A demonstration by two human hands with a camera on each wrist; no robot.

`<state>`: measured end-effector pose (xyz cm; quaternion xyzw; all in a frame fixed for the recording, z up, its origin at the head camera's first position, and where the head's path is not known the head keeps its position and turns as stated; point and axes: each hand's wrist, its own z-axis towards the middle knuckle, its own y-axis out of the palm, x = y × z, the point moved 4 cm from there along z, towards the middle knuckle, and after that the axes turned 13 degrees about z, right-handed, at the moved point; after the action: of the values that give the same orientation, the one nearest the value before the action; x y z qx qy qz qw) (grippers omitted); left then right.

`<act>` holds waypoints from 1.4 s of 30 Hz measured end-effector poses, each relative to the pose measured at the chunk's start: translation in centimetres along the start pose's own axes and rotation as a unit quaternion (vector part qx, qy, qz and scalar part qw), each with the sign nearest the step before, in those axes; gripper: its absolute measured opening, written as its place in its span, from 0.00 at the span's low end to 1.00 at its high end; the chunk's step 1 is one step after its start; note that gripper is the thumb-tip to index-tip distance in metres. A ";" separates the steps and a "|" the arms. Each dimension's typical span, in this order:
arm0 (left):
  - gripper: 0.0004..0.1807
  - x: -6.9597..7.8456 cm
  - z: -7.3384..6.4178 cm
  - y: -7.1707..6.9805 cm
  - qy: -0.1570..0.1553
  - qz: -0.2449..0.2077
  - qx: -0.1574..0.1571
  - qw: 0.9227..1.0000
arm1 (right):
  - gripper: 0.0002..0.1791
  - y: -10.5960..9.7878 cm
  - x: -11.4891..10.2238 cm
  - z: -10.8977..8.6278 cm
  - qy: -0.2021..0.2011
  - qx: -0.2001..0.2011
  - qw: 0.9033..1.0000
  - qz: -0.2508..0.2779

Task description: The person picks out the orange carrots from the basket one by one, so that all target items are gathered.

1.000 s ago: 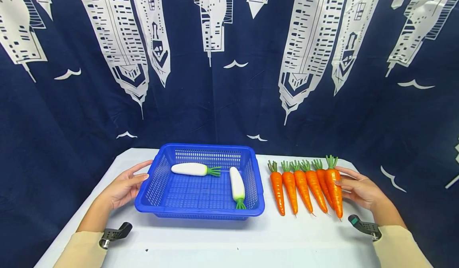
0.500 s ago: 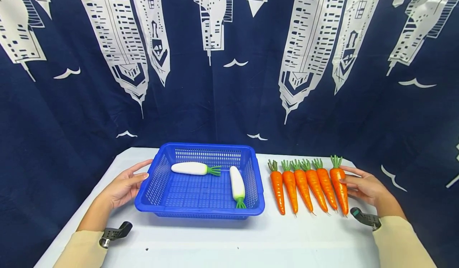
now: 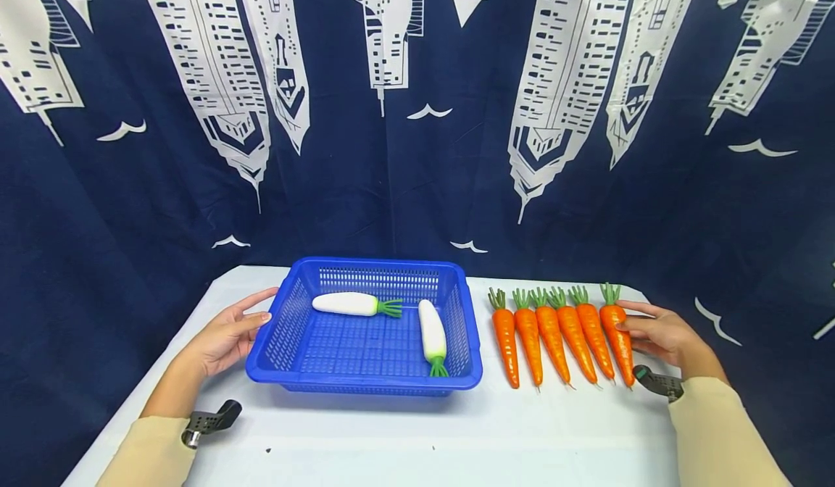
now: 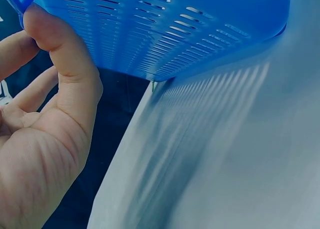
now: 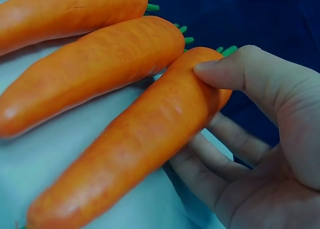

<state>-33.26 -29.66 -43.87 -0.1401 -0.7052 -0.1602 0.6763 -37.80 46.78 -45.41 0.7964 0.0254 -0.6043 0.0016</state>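
Note:
In the head view my left hand (image 3: 225,338) is at the left side of a blue plastic basket (image 3: 365,382). Its thumb and forefinger touch the rim from outside without curling round it; the left wrist view shows the thumb (image 4: 72,64) against that rim. Inside the basket lie a white radish (image 3: 344,304) along the back and another white radish (image 3: 431,331) at the right, both with green tops. My right hand (image 3: 662,335) pinches the rightmost carrot (image 3: 616,338), thumb on its upper face and fingers at its far side. That carrot (image 5: 130,126) lies beside its neighbour (image 5: 95,69).
Several more orange carrots (image 3: 550,338) lie side by side right of the basket, green tops toward the back. The white table (image 3: 417,443) has a dark speck near its front. A navy curtain (image 3: 391,182) with white building prints hangs behind. Each wrist wears a black camera strap.
My right hand has brought the last carrot rightward and down, from overlapping its neighbour to the row's right end. It stays in my fingers. The left hand and basket keep their place.

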 end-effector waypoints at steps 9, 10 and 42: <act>0.34 0.1 0.1 0.0 -0.015 0.010 0.012 1.000 | 0.24 -0.2 0.0 0.6 0.001 -0.019 1.000 -0.015; 0.34 0.1 0.1 -0.1 -0.015 0.010 0.013 1.000 | 0.26 -0.2 0.0 0.7 0.004 -0.016 1.000 -0.019; 0.34 -0.1 0.1 -0.2 -0.016 0.002 0.010 1.000 | 0.43 -0.1 0.2 0.6 0.017 0.017 0.999 -0.023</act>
<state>-33.40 -29.83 -43.94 -0.1373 -0.7169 -0.1496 0.6669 -38.29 46.91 -45.77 0.8059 0.0335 -0.5906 -0.0267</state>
